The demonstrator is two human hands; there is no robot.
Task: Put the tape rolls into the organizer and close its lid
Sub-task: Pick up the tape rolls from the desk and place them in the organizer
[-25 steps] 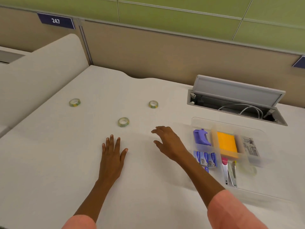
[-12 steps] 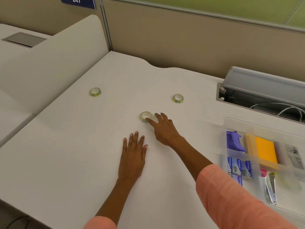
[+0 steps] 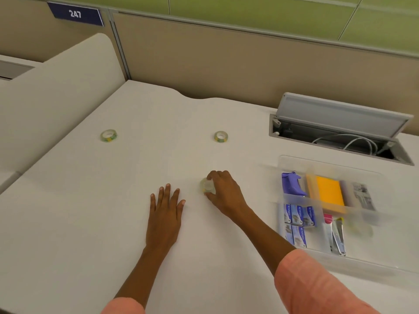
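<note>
Your right hand (image 3: 223, 191) is pinching the nearest tape roll (image 3: 206, 185) on the desk, left of the open organizer (image 3: 294, 250), while your left hand (image 3: 165, 209) is lying spread flat, farther from it.

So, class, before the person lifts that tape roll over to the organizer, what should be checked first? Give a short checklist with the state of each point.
1. Right hand closed around the nearest tape roll: ok, fingers and thumb wrap it.
2. Roll clear of the desk: cannot tell, blurred.
3. Left hand out of the path: ok, flat on the desk, left of the roll.
4. Organizer open: ok, contents are exposed.
5. Free room for a roll inside: cannot tell, that side is blurred.
6. Other rolls located: ok, far-left roll and far-middle roll lie on the desk.
</note>
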